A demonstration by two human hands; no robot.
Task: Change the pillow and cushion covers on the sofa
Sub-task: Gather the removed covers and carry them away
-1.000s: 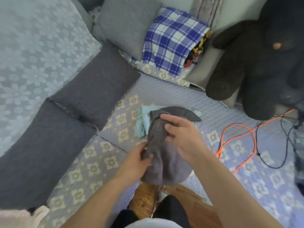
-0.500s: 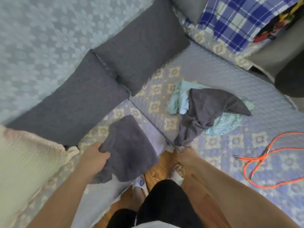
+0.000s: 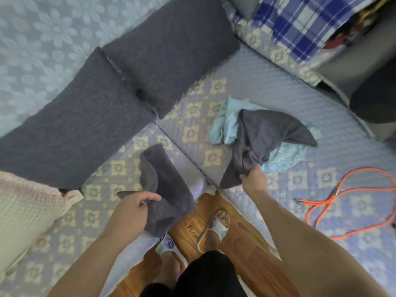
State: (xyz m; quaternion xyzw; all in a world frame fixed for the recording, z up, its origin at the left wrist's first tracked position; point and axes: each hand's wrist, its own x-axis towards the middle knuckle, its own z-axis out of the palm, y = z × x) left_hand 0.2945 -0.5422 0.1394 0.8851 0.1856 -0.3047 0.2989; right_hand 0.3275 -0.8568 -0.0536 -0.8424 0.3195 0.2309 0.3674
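My left hand (image 3: 134,209) grips a loose dark grey cushion cover (image 3: 165,189) that droops over the front edge of the sofa seat (image 3: 111,168). My right hand (image 3: 252,176) grips the lower corner of a second dark grey cover (image 3: 265,133), which lies crumpled on top of a pale teal cover (image 3: 227,123) on the seat. Two dark grey cushions, one (image 3: 70,133) to the left and one (image 3: 169,52) further back, lean against the sofa back. A cream bare pillow (image 3: 23,213) lies at the far left.
A blue plaid cover (image 3: 300,24) lies on the corner section at the top right. An orange cable (image 3: 342,202) loops over the seat on the right. A dark plush shape (image 3: 372,103) sits at the right edge. My slippered feet (image 3: 212,228) stand on wooden floor.
The two covers, held together a second ago, have come apart. My left hand carried one to the left, then lifted it slightly. My right hand rose and took hold of the second cover's corner.
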